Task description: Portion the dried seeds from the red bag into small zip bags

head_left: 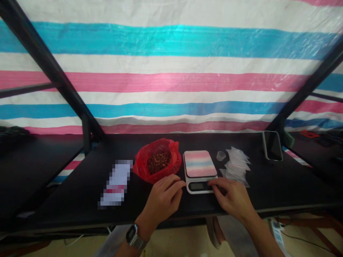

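A white digital kitchen scale (pixel 189 186) with a striped, shiny square plate stands on the black table, nothing on the plate. My left hand (pixel 165 194) is loosely closed and holds nothing, its index fingertip at the scale's left front edge. At the right end of the scale's dark display panel rests the index finger of my right hand (pixel 233 198); its thumb is apart, at the front edge. Left of the scale sits an open red plastic bag (pixel 142 173) of small brown pieces (pixel 159 162). To the right lie a small clear cup (pixel 221 156) and a pile of clear plastic bags (pixel 237 166).
A phone (pixel 272 145) lies at the back right of the table (pixel 88 200). A blurred white and red packet or sheet (pixel 116 184) is at the left. Slanted black frame bars (pixel 50 76) flank the striped sheet (pixel 171 82) behind.
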The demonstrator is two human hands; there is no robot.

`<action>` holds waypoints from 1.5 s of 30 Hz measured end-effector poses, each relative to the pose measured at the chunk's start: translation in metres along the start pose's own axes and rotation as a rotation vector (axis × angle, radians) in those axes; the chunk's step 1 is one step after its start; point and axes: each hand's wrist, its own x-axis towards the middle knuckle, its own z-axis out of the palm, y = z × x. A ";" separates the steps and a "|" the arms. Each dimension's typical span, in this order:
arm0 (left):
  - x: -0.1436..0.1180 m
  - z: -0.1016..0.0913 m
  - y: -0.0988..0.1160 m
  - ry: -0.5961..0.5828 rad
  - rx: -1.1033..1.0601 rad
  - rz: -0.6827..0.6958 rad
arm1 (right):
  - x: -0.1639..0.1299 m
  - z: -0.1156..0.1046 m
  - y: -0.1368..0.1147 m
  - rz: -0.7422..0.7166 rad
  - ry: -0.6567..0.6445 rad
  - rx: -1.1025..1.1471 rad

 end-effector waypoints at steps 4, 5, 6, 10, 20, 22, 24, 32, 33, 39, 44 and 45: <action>-0.001 0.000 -0.001 0.002 0.002 -0.009 | 0.000 -0.002 -0.007 0.057 -0.019 -0.075; 0.000 0.000 0.000 0.003 0.003 -0.007 | 0.000 -0.003 -0.009 0.080 -0.026 -0.100; 0.000 0.000 0.001 0.005 0.004 -0.002 | 0.001 -0.004 -0.012 0.101 -0.033 -0.124; 0.002 0.002 0.006 0.005 -0.009 0.014 | -0.002 -0.003 -0.018 0.126 -0.046 -0.171; -0.008 0.004 0.008 0.050 -0.003 0.085 | -0.016 0.007 0.000 -0.019 0.176 -0.055; -0.007 0.008 0.007 0.063 -0.009 0.096 | -0.014 0.005 0.010 -0.018 0.258 -0.056; -0.005 0.012 0.005 0.063 -0.022 0.098 | -0.012 0.001 0.019 -0.021 0.279 -0.052; 0.005 0.023 -0.004 0.061 -0.041 0.083 | -0.009 -0.002 0.028 -0.111 0.276 0.002; 0.005 0.023 -0.006 0.060 -0.039 0.081 | -0.009 -0.001 0.028 -0.122 0.286 0.011; 0.005 0.022 -0.014 0.069 -0.016 0.052 | -0.006 -0.001 0.026 -0.150 0.265 0.044; 0.005 0.022 -0.016 0.070 -0.012 0.048 | -0.004 -0.002 0.030 -0.117 0.191 0.043; 0.005 0.022 -0.016 0.069 -0.012 0.048 | -0.005 -0.001 0.032 -0.116 0.174 0.041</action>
